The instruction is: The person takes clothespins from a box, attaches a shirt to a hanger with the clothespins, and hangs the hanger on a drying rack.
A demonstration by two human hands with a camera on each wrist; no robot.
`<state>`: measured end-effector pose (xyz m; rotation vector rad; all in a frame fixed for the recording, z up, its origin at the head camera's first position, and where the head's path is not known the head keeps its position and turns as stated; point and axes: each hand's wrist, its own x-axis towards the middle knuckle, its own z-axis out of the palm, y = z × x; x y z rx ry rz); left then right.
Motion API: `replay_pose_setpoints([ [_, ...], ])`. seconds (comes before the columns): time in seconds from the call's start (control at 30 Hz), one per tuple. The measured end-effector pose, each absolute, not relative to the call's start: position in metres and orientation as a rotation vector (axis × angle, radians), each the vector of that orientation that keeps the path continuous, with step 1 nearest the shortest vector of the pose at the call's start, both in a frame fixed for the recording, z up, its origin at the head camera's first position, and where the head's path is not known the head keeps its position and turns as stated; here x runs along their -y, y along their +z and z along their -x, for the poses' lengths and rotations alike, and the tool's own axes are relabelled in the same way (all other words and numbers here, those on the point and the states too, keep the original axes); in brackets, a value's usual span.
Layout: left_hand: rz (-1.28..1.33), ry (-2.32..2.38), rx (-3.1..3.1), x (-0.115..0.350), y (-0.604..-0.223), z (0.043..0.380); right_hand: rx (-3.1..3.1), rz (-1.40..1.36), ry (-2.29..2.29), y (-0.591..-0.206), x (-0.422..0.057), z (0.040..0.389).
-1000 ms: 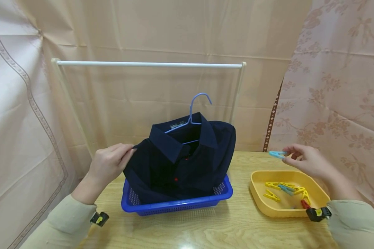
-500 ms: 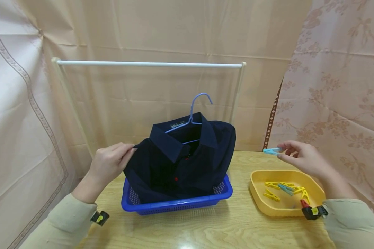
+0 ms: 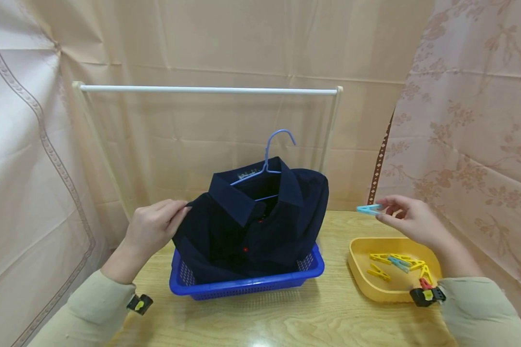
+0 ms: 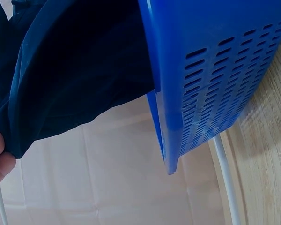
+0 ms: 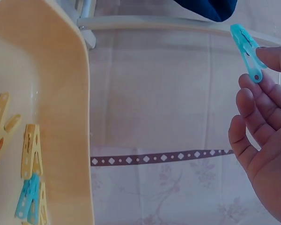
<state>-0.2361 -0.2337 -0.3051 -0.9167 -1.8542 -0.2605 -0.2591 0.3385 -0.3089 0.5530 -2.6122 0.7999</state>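
Note:
A dark navy shirt with red buttons stands bunched in a blue basket. A blue hanger sits inside its collar, hook upward. My left hand pinches the shirt's shoulder edge on the left side; the left wrist view shows fingertips on the dark cloth. At the right, my right hand pinches a light blue clothespin between thumb and fingers, above the yellow tray's back rim. In the right wrist view the clothespin points away from the palm.
A yellow tray holds several yellow clothespins, a blue one and a red one, partly hidden by the wrist camera. Behind the basket stands a white rack with a horizontal bar. Curtains hang around the wooden table.
My right hand has moved left with the light blue clothespin, away from the right side of the tray. The left hand and the shirt have stayed nearly still.

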Motion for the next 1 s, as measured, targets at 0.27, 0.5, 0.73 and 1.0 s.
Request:
replay_pose_setpoints([
  [0.27, 0.911, -0.253, 1.878, 0.235, -0.305, 0.235, 2.535, -0.606, 0.840, -0.307, -0.324, 0.260],
  [0.5, 0.894, -0.240, 1.922, 0.236, -0.305, 0.235, 2.470, -0.614, 0.867, -0.307, -0.309, 0.266],
  [0.73, 0.873, -0.233, 1.959, 0.236, -0.304, 0.234, 2.476, -0.615, 0.876, -0.305, -0.295, 0.268],
  [1.0, 0.857, -0.225, 1.992, 0.235, -0.302, 0.233, 2.434, -0.660, 0.872, -0.303, -0.281, 0.270],
])
